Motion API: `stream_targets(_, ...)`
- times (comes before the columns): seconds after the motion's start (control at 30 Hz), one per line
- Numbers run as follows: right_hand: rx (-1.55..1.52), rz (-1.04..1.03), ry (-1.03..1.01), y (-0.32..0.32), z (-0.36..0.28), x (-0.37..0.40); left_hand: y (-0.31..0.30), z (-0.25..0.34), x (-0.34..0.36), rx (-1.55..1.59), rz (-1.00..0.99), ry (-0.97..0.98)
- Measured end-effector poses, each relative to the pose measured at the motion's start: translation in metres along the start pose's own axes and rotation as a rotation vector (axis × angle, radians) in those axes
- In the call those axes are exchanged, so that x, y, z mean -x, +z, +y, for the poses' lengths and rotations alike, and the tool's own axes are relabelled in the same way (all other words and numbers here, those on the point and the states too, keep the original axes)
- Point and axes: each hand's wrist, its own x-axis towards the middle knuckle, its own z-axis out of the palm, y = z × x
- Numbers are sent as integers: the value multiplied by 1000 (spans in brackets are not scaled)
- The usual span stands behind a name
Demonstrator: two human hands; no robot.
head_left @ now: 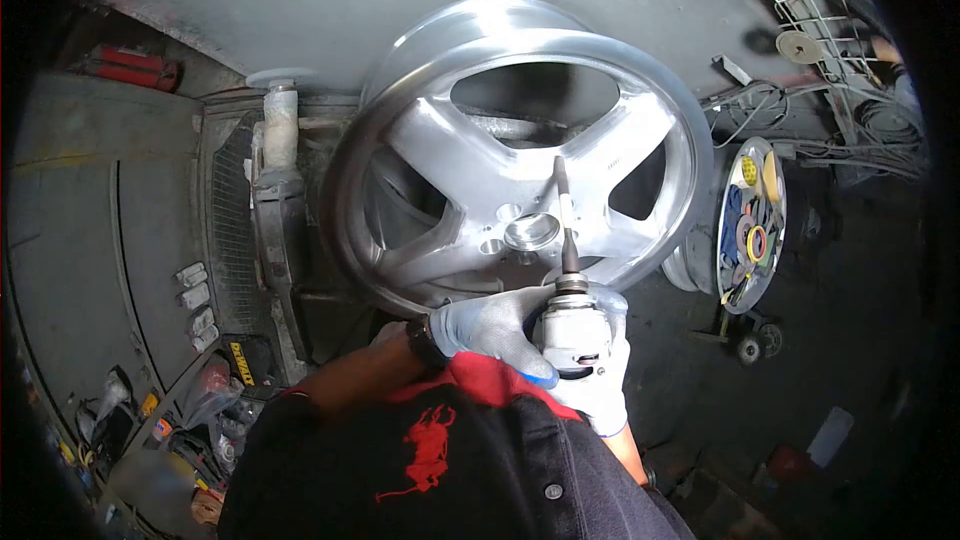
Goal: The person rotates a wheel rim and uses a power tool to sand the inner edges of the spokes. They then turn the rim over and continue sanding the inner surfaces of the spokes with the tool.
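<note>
A large bare-metal alloy wheel [520, 170] with wide spokes stands tilted toward me. Both my gloved hands are closed around a silver die grinder [573, 335] held in front of my chest. My left hand [490, 328] grips its left side, thumb along the body. From the right and below, my right hand [603, 390] wraps the housing; part of its fingers is hidden behind the tool. A long thin grinding bit [563, 200] points away from me, its tip overlapping the spoke area above the hub bore [532, 232] in this view.
At right, a second wheel [727, 270] holds tape rolls and small items. A power tool [280, 180] with a disc stands upright at left, above a DeWalt case [240, 365]. A wire rack [810, 0], cables [890, 130] and cabinet doors [70, 240] surround the work area.
</note>
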Motion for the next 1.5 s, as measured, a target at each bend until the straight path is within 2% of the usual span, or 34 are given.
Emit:
stream_targets(0.03, -61, 65, 15, 2, 1, -1, -3, 0, -2, 74, -34, 5)
stream_targets(0.1, -62, 24, -3, 6, 7, 4, -8, -3, 1, 84, -84, -1)
stream_targets(0.17, -67, -8, -41, 13, 7, 9, -13, -16, 11, 208, -124, 79)
stream_targets(0.23, -64, -113, -30, 15, -10, -7, -14, -16, 30, 177, -85, 21)
stream_targets(0.33, -48, -125, -81, 24, -6, -8, -4, -2, 49, 194, 97, -37)
stream_targets(0.43, 26, -188, -176, 27, -9, -18, 2, 10, 56, 100, 149, 2)
stream_targets(0.53, -48, -178, -182, 23, -13, -18, -1, 6, 53, 132, 122, -29)
stream_targets(0.57, -36, -163, -138, 22, -12, -12, -4, 2, 53, 160, 120, -75)
stream_targets(0.77, -41, -77, -6, 21, 4, 8, -25, -27, 31, 120, 0, -61)
stream_targets(0.87, -39, -96, -109, 23, -2, 0, -13, -12, 45, 161, 70, -85)
stream_targets(0.97, -51, -200, -102, 27, -7, -9, -9, -9, 57, 157, 138, -59)
stream_targets(1.07, -87, -191, -120, 26, -9, -11, -3, -6, 60, 115, 172, -48)
stream_targets(1.17, -66, -131, -121, 20, -4, -5, 2, -3, 48, 139, 160, -55)
stream_targets(1.23, -36, -81, -123, 15, 0, 2, -2, -9, 36, 172, 135, -172)
stream_targets(1.27, -47, -51, -89, 11, 2, 4, -4, -17, 25, 169, 74, -83)
stream_targets(1.3, -59, -24, -55, 7, 4, 5, -6, -20, 17, 171, 72, -82)
stream_targets(1.37, -57, 45, 34, 5, 4, 6, -13, -20, 2, 73, -55, -28)
stream_targets(1.43, -50, 49, -9, 2, 6, 5, -13, -17, -4, 53, -67, -49)
stream_targets(1.5, -58, 43, 10, 2, 3, 6, -9, -12, -4, 173, -125, -2)
